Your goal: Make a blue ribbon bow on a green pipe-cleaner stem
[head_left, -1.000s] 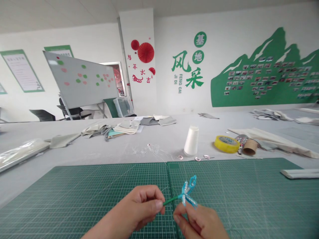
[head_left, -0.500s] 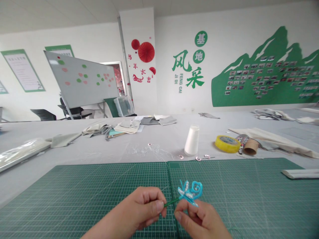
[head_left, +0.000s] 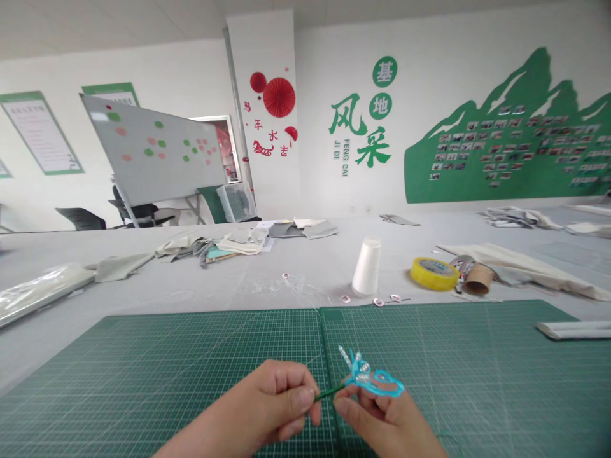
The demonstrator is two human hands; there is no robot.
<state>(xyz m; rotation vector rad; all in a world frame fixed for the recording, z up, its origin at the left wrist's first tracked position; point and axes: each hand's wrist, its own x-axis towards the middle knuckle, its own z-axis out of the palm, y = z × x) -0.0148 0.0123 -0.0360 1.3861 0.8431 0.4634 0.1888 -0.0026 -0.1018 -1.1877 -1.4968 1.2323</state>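
A blue wire-and-thread flower [head_left: 363, 376] with white beads points to the right on a thin green-wrapped stem [head_left: 330, 392]. My left hand [head_left: 286, 401] pinches the lower end of this stem between thumb and forefinger. Just below the flower head, my right hand [head_left: 377, 416] has its thumb and forefinger closed near the top of the stem. What sits between those fingertips is too small to make out. A green thread [head_left: 449, 439] shows faintly beside the right hand, over the mat. One blue curled petal overlaps the right hand's knuckles.
Two green cutting mats [head_left: 191, 356] lie side by side under my hands. Behind them stand a white thread cone [head_left: 366, 267], a yellow tape roll [head_left: 433, 273] and a cardboard tube [head_left: 478, 278]. Fabric pieces [head_left: 243, 242] lie farther back; a rolled strip [head_left: 573, 330] rests at right.
The flower has turned about its stem: its curled petal swung down and right, and the beaded petals now point up. Both hands stay nearly in place.
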